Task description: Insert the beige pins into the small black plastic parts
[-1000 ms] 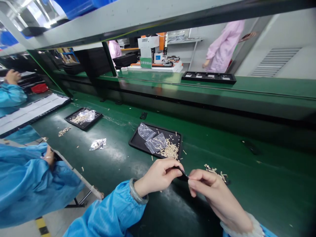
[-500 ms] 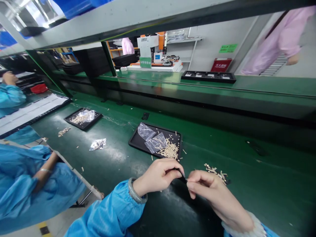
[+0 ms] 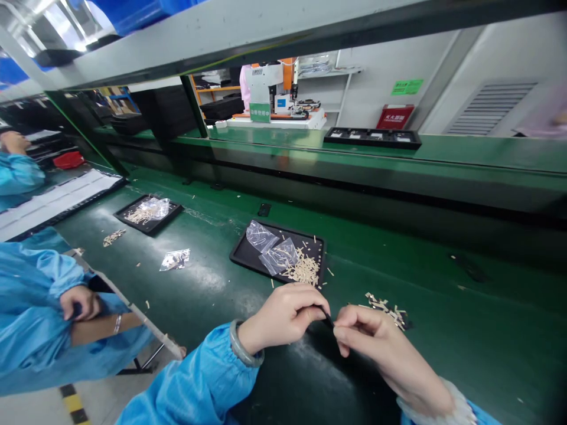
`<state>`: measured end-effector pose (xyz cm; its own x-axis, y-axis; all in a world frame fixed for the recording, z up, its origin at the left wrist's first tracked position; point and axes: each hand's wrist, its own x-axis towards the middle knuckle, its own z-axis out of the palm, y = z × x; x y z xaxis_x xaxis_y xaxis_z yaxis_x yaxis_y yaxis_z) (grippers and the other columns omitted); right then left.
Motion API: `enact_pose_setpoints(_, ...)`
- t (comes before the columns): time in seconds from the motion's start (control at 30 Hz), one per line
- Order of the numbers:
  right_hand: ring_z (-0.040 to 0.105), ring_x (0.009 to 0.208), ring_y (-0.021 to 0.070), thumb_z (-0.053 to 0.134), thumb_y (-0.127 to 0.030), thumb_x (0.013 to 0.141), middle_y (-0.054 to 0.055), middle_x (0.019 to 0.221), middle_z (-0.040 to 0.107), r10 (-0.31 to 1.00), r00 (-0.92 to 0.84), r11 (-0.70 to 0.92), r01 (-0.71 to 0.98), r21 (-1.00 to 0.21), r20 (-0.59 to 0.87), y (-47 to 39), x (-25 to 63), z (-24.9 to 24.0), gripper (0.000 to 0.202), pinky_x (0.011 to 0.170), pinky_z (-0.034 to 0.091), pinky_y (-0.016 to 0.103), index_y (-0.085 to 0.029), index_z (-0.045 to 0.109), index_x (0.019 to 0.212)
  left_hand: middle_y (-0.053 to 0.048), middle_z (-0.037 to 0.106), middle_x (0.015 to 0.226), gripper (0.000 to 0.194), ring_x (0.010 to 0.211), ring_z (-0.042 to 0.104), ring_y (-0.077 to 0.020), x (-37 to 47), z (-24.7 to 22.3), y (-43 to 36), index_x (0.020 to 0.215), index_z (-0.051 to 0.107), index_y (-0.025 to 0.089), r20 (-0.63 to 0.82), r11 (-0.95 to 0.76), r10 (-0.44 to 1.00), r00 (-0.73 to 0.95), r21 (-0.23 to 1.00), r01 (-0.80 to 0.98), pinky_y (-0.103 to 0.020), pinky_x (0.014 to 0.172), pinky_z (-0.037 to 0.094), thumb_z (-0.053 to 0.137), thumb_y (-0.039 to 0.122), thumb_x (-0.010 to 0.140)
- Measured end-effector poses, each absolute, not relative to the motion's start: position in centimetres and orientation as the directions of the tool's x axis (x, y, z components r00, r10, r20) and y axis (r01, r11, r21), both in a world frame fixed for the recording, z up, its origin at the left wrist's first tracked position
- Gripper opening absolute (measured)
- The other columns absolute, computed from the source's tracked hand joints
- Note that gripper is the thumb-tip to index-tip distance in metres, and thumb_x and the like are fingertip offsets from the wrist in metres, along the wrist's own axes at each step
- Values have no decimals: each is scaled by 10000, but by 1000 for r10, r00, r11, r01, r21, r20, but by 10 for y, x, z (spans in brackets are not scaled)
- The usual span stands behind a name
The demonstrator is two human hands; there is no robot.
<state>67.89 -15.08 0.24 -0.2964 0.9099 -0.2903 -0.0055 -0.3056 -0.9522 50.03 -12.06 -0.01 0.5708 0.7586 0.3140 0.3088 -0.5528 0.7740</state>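
A small, thin black piece is pinched by my left hand, just in front of a black tray. My right hand has thumb and index finger pressed together at the lower end of that piece; whether they grip it or something tiny is hidden. In the tray lie clear plastic bags and a heap of small beige strips. Beyond my right hand, a loose pile of similar strips rests on the green table.
Further left are a smaller black tray with strips and a bag, a plastic packet and scattered strips. A person in a blue sleeve sits at left. A raised shelf runs behind the table.
My hands have barely moved and keep the black piece between them. At left, the seated person's hand has come into view over the forearm. The pink-clothed person at right has mostly left view.
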Motion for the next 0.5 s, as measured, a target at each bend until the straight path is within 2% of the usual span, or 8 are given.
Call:
enact_pose_setpoints(0.07, 471, 505, 97, 692, -312, 685, -40, 497, 544, 904, -312, -303, 8, -953, -291, -149, 679, 0, 227, 556, 355, 238, -170, 558, 568, -31, 647, 823, 166, 815, 575, -139, 501, -2, -121, 810, 626, 167, 342, -590, 738, 582, 746, 310, -254, 800, 442, 469, 144, 858)
enact_pose_setpoints(0.17, 425, 416, 67, 632, -400, 752, -56, 473, 516, 899, -307, -328, 2, -945, -312, -146, 679, -3, 267, 456, 313, 208, -168, 554, 646, -37, 650, 841, 175, 832, 579, -142, 502, -5, -120, 829, 634, 165, 394, -618, 740, 545, 719, 319, -268, 806, 454, 465, 126, 853)
enact_pose_setpoints(0.27, 399, 340, 54, 531, -497, 810, -54, 478, 542, 902, -259, -366, -37, -930, -344, -146, 679, -4, 323, 378, 269, 186, -177, 570, 829, -44, 655, 842, 179, 829, 592, -141, 503, -8, -120, 835, 644, 163, 441, -588, 787, 432, 749, 306, -270, 788, 480, 470, 124, 854)
enact_pose_setpoints(0.33, 477, 369, 68, 526, -508, 812, -20, 591, 621, 901, -250, -385, -81, -919, -355, -148, 679, -4, 348, 392, 334, 192, -192, 560, 955, -44, 659, 846, 171, 827, 601, -139, 503, -11, -120, 835, 651, 166, 462, -587, 793, 398, 754, 294, -267, 782, 494, 483, 145, 858)
enact_pose_setpoints(0.4, 554, 445, 91, 582, -483, 783, 6, 680, 656, 894, -279, -391, -103, -915, -350, -147, 681, -5, 340, 442, 408, 209, -194, 570, 961, -40, 658, 876, 187, 852, 603, -135, 504, -13, -120, 857, 655, 174, 484, -629, 759, 435, 717, 300, -263, 802, 497, 470, 147, 868)
enact_pose_setpoints(0.5, 580, 481, 119, 642, -462, 737, 5, 554, 622, 930, -235, -301, -51, -952, -282, -133, 692, -11, 320, 471, 452, 225, -161, 615, 843, -51, 597, 1126, 250, 1040, 552, -151, 507, -17, -121, 1046, 605, 196, 462, -676, 720, 518, 637, 371, -296, 923, 458, 426, 137, 881)
